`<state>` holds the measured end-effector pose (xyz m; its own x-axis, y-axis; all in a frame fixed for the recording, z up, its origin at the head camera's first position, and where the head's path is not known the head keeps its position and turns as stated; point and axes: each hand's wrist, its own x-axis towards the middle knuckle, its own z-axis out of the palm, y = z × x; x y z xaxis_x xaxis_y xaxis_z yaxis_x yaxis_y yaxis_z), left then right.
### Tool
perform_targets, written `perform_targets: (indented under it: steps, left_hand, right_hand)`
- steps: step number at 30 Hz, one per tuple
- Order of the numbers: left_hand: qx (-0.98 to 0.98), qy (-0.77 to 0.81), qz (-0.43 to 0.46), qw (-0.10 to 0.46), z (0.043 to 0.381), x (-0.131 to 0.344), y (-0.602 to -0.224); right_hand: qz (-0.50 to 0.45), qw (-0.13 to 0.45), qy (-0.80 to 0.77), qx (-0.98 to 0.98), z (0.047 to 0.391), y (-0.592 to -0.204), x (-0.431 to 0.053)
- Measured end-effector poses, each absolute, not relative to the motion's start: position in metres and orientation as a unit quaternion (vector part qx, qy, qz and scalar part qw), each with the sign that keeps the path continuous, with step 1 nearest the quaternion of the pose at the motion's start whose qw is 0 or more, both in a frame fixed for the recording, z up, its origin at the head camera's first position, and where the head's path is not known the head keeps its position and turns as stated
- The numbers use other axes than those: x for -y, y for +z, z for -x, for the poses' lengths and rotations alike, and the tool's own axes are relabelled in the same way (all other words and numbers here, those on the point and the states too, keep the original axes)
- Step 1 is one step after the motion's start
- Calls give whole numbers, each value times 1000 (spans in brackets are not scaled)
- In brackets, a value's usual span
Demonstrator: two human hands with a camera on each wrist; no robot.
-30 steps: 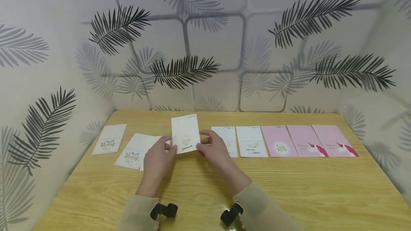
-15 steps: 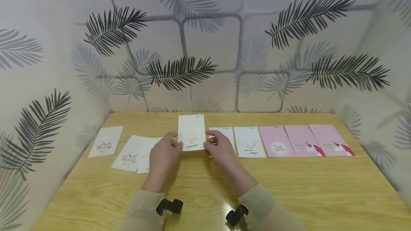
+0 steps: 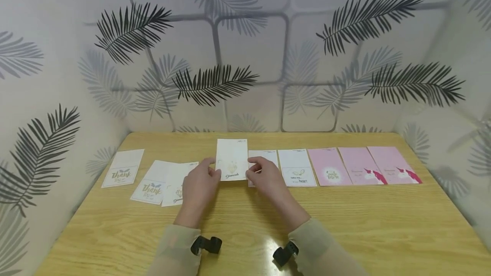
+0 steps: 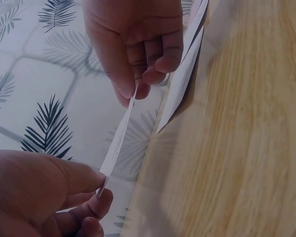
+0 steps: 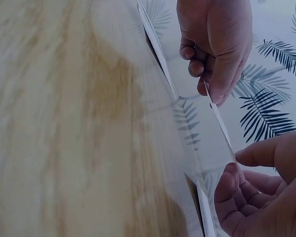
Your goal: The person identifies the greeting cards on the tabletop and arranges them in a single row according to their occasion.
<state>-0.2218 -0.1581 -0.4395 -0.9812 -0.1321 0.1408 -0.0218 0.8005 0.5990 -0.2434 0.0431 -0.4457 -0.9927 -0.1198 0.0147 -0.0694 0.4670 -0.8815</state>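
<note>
Between both hands a white card with a gold diamond print is held up over the table. My left hand pinches its left edge between thumb and fingers. On the opposite edge, the right hand pinches it the same way. Both wrist views show the card edge-on, with the left hand and the right hand each gripping one side. Another diamond card lies left of the hands, overlapping a "thank you" card. Behind the right hand is a partly hidden white card.
A second "thank you" card lies at the far left of the wooden table. Rightward in a row lie a white heart card, a pink "smile more" card and two pink unicorn cards. A patterned wall stands behind.
Both hands have moved the diamond card right in the head view and straightened it from a tilt. More of the diamond card lying at the left has come into sight.
</note>
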Motion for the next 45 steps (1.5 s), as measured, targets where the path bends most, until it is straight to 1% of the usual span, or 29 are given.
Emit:
perform_targets:
  steps: [8,28,38,45]
  left_hand:
    - [948,-304,-45,84,225,159,-446]
    - [953,-291,-43,69,226,161,-454]
    - [961,-263,-45,69,228,159,-463]
    - [970,-226,-35,82,230,159,-466]
  right_hand:
    - [63,28,-464,-883,243,-446,-44]
    - [79,68,-406,-908,238,-445,-40]
    - [86,72,-405,-907,235,-446,-42]
    - [110,80,-381,-915,234,-447,-40]
